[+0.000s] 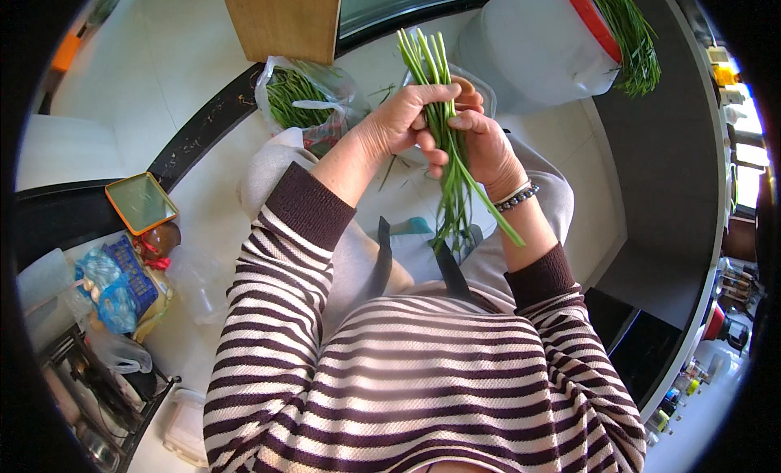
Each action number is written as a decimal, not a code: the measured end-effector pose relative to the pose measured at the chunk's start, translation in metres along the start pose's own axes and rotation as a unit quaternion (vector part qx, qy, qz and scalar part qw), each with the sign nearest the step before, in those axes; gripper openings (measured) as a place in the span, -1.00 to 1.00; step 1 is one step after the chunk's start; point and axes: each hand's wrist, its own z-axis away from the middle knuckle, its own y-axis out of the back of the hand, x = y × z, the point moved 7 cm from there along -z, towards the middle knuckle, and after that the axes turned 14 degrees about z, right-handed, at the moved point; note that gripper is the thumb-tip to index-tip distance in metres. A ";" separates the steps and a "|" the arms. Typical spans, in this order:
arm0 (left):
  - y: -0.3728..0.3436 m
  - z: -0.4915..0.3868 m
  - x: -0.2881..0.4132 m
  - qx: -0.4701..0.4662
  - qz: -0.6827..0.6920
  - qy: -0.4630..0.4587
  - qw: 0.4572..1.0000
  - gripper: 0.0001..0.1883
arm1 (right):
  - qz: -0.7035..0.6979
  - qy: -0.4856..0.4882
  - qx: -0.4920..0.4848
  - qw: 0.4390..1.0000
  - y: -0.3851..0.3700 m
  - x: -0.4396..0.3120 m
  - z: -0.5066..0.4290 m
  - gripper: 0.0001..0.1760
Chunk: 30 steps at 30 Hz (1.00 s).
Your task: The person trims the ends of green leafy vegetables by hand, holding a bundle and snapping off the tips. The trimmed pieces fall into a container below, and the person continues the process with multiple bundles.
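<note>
A small bunch of garlic chives [436, 64] is held up before me, pale cut ends at the top and green leaves hanging down. My left hand [412, 116] wraps around the stems with its thumb laid across them. From the other side, my right hand [485, 134] pinches the same bunch between thumb and fingers, and a few longer leaves slant past its wrist. Behind the hands, a clear plastic container [488, 92] is partly hidden. An open plastic bag [348, 88] with more garlic chives [296, 101] in it lies on the floor beyond my left forearm.
A white plastic bucket [518, 46] with a red rim stands at upper right, chives [637, 43] draped over its edge. A wooden panel [284, 21] rises behind the bag. Left lie an orange-framed mirror [141, 201], blue plastic bags [113, 290] and a dark rack [97, 387]. Grey cabinetry [665, 168] borders the right.
</note>
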 end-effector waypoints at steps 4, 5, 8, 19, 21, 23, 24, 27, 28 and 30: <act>0.019 -0.008 0.017 -0.005 0.066 -0.054 0.996 -0.77 | 0.011 -0.001 0.045 0.999 0.014 0.009 0.000 -0.47; 0.024 -0.008 0.023 -0.014 0.081 -0.077 0.994 -0.78 | 0.010 -0.011 0.063 0.998 0.018 0.012 0.003 -0.46; 0.027 -0.008 0.025 -0.009 0.128 -0.079 0.989 -0.79 | 0.015 -0.042 0.117 0.992 0.028 0.022 0.022 -0.51; 0.040 -0.010 0.020 0.035 0.166 -0.085 0.982 -0.82 | 0.125 0.024 0.247 0.961 0.057 0.025 0.036 -0.82; 0.045 -0.012 0.018 0.050 0.166 -0.084 0.981 -0.83 | 0.137 0.022 0.279 0.950 0.065 0.028 0.038 -0.81; 0.050 -0.013 0.017 0.067 0.161 -0.086 0.981 -0.85 | 0.207 0.024 0.336 0.918 0.076 0.027 0.041 -0.80; 0.052 -0.013 0.017 0.076 0.157 -0.090 0.981 -0.85 | 0.270 0.027 0.375 0.887 0.078 0.023 0.043 -0.80; 0.061 -0.012 0.016 0.118 0.144 -0.102 0.977 -0.86 | 0.421 0.077 0.464 0.776 0.070 0.002 0.054 -0.80; 0.064 -0.011 0.016 0.134 0.140 -0.106 0.975 -0.87 | 0.437 0.119 0.477 0.754 0.066 -0.004 0.056 -0.80; 0.067 -0.010 0.016 0.148 0.136 -0.109 0.973 -0.87 | 0.447 0.193 0.478 0.731 0.044 -0.016 0.055 -0.84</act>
